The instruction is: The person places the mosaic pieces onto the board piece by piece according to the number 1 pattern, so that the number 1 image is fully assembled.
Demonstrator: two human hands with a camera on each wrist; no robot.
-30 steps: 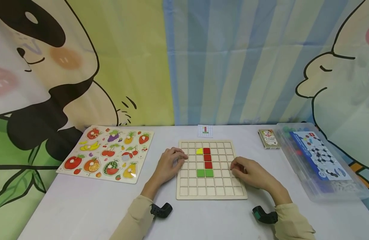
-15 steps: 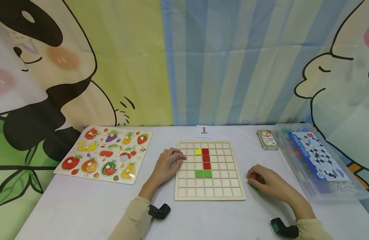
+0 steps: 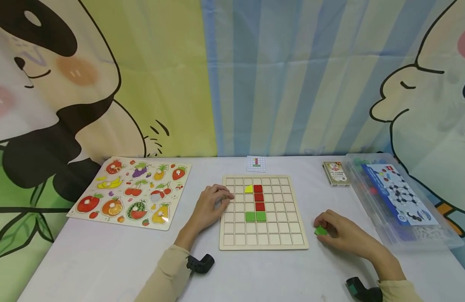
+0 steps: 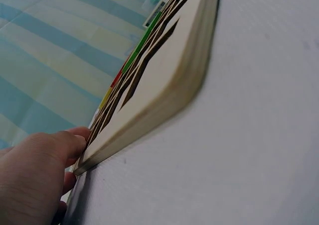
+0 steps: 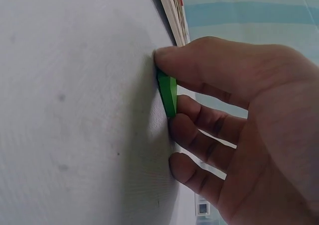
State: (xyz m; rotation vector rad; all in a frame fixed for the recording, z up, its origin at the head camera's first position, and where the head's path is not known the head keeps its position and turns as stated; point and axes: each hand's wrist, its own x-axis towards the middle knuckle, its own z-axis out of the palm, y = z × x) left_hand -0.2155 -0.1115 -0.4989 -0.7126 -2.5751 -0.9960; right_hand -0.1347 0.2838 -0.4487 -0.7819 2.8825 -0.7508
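Observation:
My left hand point(image 3: 211, 205) rests on the left edge of a wooden grid board point(image 3: 238, 240), its fingertips at the rim. In the left wrist view, the thumb and a finger lie over the board's edge point(image 4: 149, 113). To the board's right, my right hand point(image 3: 342, 235) pinches a small green tile point(image 3: 321, 230) close over the white table. The right wrist view has this green tile point(image 5: 168, 93) between the thumb and fingers, partly hidden by them. On the board, red tiles point(image 3: 258, 197) form a column, with a yellow tile point(image 3: 249, 189) beside its top and green tiles point(image 3: 250, 216) below.
A small pattern card point(image 3: 256, 164) lies behind the board. On the left is a fruit puzzle board point(image 3: 119, 195). To the right are a playing card box point(image 3: 336, 174) and a clear plastic case point(image 3: 398, 201) with a blue-edged sheet. A printed curtain point(image 3: 270, 75) hangs behind the table.
My right hand has moved right, off the board's right edge to the table beside it, and a green tile now shows in its fingers. My left hand stays at the board's left edge.

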